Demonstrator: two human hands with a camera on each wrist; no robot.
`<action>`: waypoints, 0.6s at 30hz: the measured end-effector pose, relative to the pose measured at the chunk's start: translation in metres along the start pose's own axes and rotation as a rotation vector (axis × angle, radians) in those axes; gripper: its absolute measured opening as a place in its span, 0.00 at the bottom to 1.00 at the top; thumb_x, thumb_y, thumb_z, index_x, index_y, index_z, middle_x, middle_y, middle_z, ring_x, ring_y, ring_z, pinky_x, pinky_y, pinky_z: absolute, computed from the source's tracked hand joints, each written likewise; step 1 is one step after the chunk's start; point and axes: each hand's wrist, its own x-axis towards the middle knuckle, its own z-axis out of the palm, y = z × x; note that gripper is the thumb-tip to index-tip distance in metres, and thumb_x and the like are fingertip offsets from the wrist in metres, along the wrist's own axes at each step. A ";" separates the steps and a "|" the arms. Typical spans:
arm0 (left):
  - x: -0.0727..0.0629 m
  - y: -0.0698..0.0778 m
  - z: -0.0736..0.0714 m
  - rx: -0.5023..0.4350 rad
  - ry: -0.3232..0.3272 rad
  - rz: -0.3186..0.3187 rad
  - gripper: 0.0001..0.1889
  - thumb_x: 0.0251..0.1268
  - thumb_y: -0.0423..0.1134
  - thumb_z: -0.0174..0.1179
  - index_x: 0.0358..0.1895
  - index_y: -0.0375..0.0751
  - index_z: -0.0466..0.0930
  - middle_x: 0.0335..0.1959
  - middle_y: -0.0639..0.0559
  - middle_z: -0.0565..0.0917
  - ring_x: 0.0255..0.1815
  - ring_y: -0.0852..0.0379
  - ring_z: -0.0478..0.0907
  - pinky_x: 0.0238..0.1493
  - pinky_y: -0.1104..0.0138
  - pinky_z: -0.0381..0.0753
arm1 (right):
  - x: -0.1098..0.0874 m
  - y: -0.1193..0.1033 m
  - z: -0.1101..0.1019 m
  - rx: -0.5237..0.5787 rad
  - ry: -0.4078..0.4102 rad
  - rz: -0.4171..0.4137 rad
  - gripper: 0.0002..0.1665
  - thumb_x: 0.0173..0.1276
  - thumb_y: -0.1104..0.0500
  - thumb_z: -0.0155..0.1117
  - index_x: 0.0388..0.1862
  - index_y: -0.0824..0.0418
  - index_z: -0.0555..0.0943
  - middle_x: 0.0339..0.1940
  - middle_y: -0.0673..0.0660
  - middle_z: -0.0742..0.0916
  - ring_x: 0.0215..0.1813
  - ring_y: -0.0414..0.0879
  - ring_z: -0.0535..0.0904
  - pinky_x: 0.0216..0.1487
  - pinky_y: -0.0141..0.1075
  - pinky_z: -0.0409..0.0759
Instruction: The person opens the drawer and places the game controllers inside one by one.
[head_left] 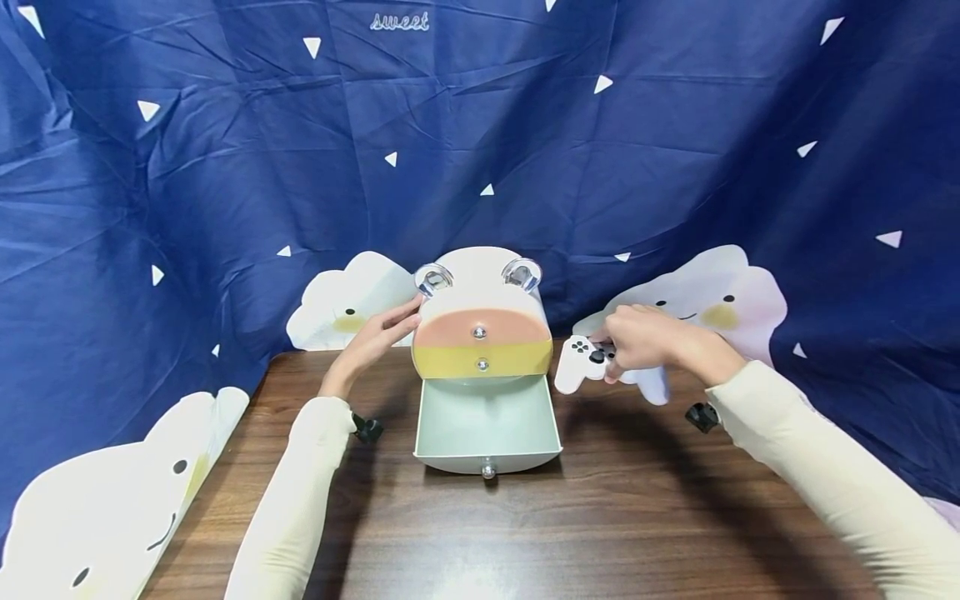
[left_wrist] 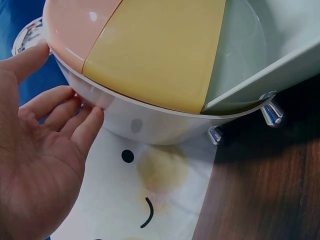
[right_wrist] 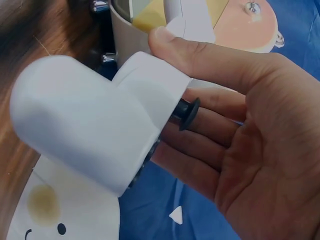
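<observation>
A small frog-like drawer box point(head_left: 480, 283) with a white shell and two silver ring eyes stands on the table. Its orange drawer point(head_left: 450, 327) and yellow drawer point(head_left: 446, 361) are closed, while the pale green bottom drawer point(head_left: 487, 421) is pulled out and bare inside. My left hand point(head_left: 377, 337) rests its extended fingertips against the left side of the shell, as the left wrist view also shows. To the right of the box, my right hand point(head_left: 647, 337) grips a white game controller point(right_wrist: 85, 120) between thumb and fingers, held above the table. Black thumbsticks and buttons show on it.
The brown wooden table point(head_left: 480, 533) spreads in front of the box. A dark blue curtain point(head_left: 480, 125) with white triangles hangs behind it. Cloud-shaped prints point(head_left: 352, 300) lie along the table's back and left edges.
</observation>
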 end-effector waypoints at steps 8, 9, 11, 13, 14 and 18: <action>-0.002 0.002 0.000 -0.017 -0.012 0.004 0.31 0.81 0.59 0.57 0.82 0.62 0.67 0.84 0.60 0.67 0.87 0.54 0.58 0.87 0.49 0.59 | 0.003 -0.011 -0.011 0.001 0.012 -0.058 0.19 0.41 0.49 0.90 0.21 0.47 0.82 0.16 0.42 0.71 0.22 0.41 0.67 0.25 0.39 0.68; -0.002 0.002 0.000 -0.019 -0.012 0.004 0.31 0.81 0.59 0.57 0.82 0.62 0.67 0.84 0.61 0.67 0.87 0.54 0.59 0.87 0.50 0.59 | 0.004 -0.013 -0.012 0.001 0.008 -0.063 0.20 0.41 0.50 0.89 0.21 0.47 0.81 0.15 0.42 0.69 0.22 0.41 0.65 0.24 0.38 0.66; -0.003 0.006 -0.001 -0.030 -0.020 -0.002 0.30 0.82 0.57 0.57 0.82 0.60 0.67 0.84 0.60 0.66 0.87 0.54 0.58 0.87 0.50 0.58 | 0.005 -0.015 -0.015 0.005 0.007 -0.081 0.22 0.41 0.50 0.89 0.19 0.47 0.79 0.15 0.41 0.67 0.21 0.40 0.63 0.24 0.36 0.63; -0.002 0.006 -0.001 -0.025 -0.022 -0.004 0.30 0.82 0.57 0.56 0.82 0.61 0.67 0.84 0.61 0.66 0.87 0.54 0.57 0.87 0.50 0.57 | 0.007 -0.017 -0.018 0.002 0.009 -0.102 0.22 0.41 0.50 0.89 0.20 0.46 0.78 0.15 0.41 0.67 0.21 0.40 0.63 0.24 0.36 0.63; -0.002 0.006 -0.002 -0.024 -0.022 -0.009 0.30 0.82 0.57 0.56 0.82 0.62 0.67 0.84 0.61 0.66 0.87 0.55 0.57 0.87 0.50 0.58 | 0.007 -0.018 -0.019 -0.004 0.005 -0.107 0.22 0.41 0.50 0.89 0.20 0.47 0.78 0.14 0.41 0.68 0.21 0.40 0.63 0.24 0.36 0.63; -0.001 0.000 -0.001 -0.014 -0.017 0.000 0.30 0.82 0.60 0.57 0.82 0.63 0.67 0.83 0.62 0.67 0.87 0.55 0.58 0.87 0.50 0.59 | 0.012 -0.025 -0.024 -0.008 -0.026 -0.117 0.19 0.42 0.50 0.89 0.24 0.48 0.83 0.15 0.41 0.72 0.22 0.40 0.66 0.25 0.36 0.67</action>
